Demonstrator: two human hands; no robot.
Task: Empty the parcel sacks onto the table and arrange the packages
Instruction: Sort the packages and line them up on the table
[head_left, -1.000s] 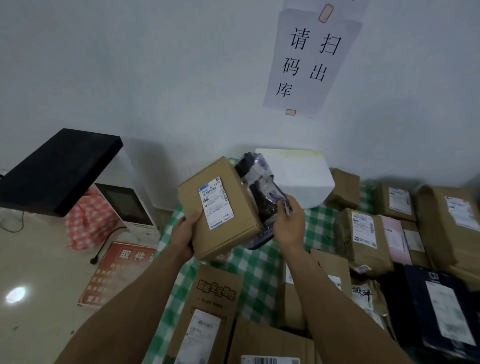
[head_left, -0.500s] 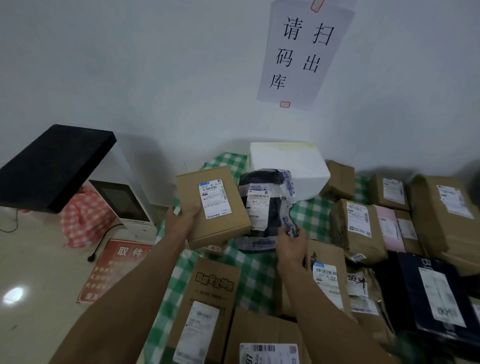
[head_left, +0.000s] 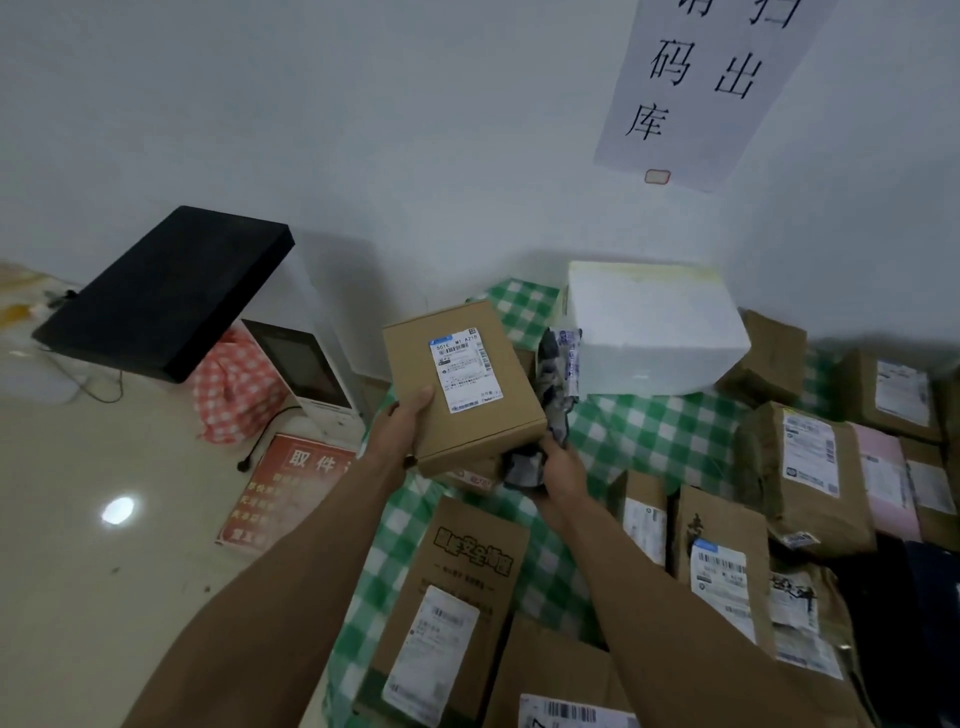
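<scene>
Left hand (head_left: 402, 426) gripping cardboard box (head_left: 462, 384) above table (head_left: 649, 431), right hand (head_left: 558, 470) clutching dark plastic parcel (head_left: 556, 395) beside it, foam box (head_left: 654, 327) behind

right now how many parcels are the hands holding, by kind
brown box, in left hand: 1
dark bag, in right hand: 1
total: 2

Two bare arms of one person
The left forearm (head_left: 291, 582) and right forearm (head_left: 675, 613) are uncovered along the whole length in view, from the near edge to the wrists. The left grip (head_left: 400, 431) and right grip (head_left: 563, 470) are bare as well, slightly blurred.
</scene>
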